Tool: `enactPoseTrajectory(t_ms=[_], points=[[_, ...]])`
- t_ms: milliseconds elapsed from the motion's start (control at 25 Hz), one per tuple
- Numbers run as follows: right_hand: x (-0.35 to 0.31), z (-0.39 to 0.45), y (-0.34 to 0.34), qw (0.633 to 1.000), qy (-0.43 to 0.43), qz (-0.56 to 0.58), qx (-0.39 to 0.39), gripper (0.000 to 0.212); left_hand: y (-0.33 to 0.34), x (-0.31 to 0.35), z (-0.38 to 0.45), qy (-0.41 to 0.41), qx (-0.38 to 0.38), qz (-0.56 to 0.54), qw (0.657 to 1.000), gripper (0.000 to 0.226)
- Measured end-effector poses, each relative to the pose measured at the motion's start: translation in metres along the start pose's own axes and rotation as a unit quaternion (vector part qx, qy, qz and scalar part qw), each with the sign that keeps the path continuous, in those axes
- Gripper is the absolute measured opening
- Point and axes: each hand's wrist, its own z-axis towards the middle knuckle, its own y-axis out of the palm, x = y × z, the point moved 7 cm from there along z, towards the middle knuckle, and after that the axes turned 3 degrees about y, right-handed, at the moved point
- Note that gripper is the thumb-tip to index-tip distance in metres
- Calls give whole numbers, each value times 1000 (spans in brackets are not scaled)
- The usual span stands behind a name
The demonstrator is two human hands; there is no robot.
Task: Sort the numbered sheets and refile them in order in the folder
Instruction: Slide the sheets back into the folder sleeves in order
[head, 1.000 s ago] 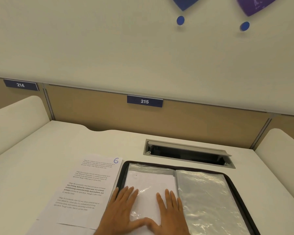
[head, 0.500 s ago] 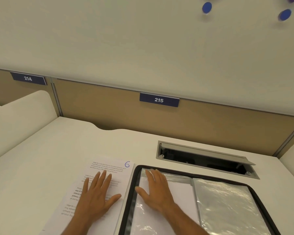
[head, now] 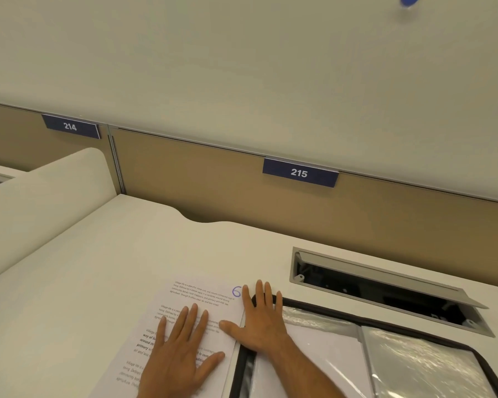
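White sheet marked 6 under flat left hand; right hand, fingers spread, straddles black folder left edge, holding nothing.

A white printed sheet lies flat on the worktop, paragraphs of small text across it and a handwritten blue 6 at its far right corner. Just beside it on the right lies the folder, open, black-edged with a zip border, showing crinkled clear plastic sleeves; the left sleeve holds white paper.
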Motion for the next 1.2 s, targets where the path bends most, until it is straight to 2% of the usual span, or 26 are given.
enactPoseTrajectory(t_ms=[160,320,400,480,520,680,800,960,1080,1200], points=[[-5,1,-1,1000,-18,24,7,117,0,0,0,-4,-17,-4,1000,86],[-26,-6,-12,986,-49,155,40,82,1,0,0,-5,-26,-5,1000,86],[-39,-16,-17,973,-64,207,85,64,0,1,0,-7,-24,-2,1000,86],[-44,-26,-18,961,-44,245,124,47,0,1,0,-6,-26,1,1000,85],[-44,-29,-15,957,-18,267,110,42,0,1,0,-5,-28,2,1000,85],[-41,-24,0,956,55,287,26,40,4,-1,-1,-12,-54,0,998,86],[-38,-20,3,956,83,280,8,31,1,0,-1,-13,-70,-14,997,87],[-34,-18,6,939,84,332,-5,36,-2,1,-3,-38,-108,-51,992,93],[-28,-24,-2,911,87,402,-25,36,-16,2,0,-45,-77,-89,992,104],[-11,-38,-18,876,94,470,-48,30,-39,4,10,-77,-16,-124,989,102]])
